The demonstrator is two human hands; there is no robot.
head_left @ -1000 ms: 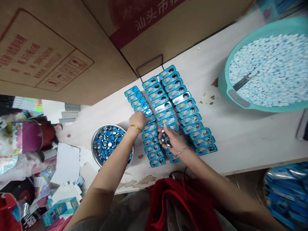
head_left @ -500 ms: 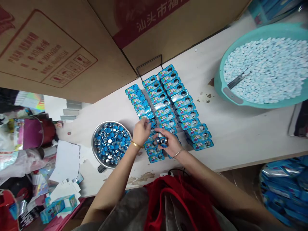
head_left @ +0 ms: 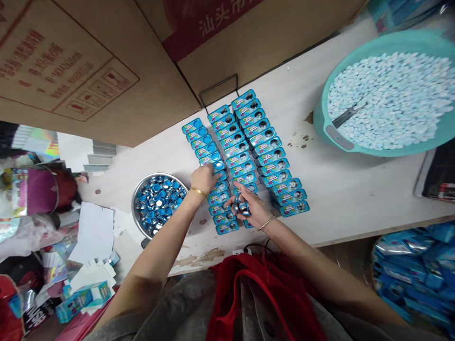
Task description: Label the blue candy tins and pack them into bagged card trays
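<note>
My left hand [head_left: 205, 180] is over the left row of blue tins [head_left: 219, 197], its fingers bunched together on one tin's round opening. Whatever is under those fingertips is hidden. My right hand [head_left: 256, 208], palm up, cups several small round lids [head_left: 242, 207], silver with blue faces. It is above the lower part of the left and middle rows. Tins at the far end of the left row bear round blue lids [head_left: 202, 141]. In the middle row [head_left: 237, 149] and right row [head_left: 267, 143], the tins show round openings. A metal bowl [head_left: 134, 208] full of lids stands left of my left hand.
A teal basin [head_left: 322, 121] of small pale pieces, with a dark-handled tool [head_left: 350, 115], stands at the right. Large cartons [head_left: 117, 71] and a wire stand [head_left: 218, 87] border the back. Blue packs [head_left: 408, 270] fill a container lower right. Papers and bags clutter the left.
My left hand has moved from beside my right hand, slightly left and away from me, down onto a tin. My right hand still cups the lids. The whole view has shifted slightly.
</note>
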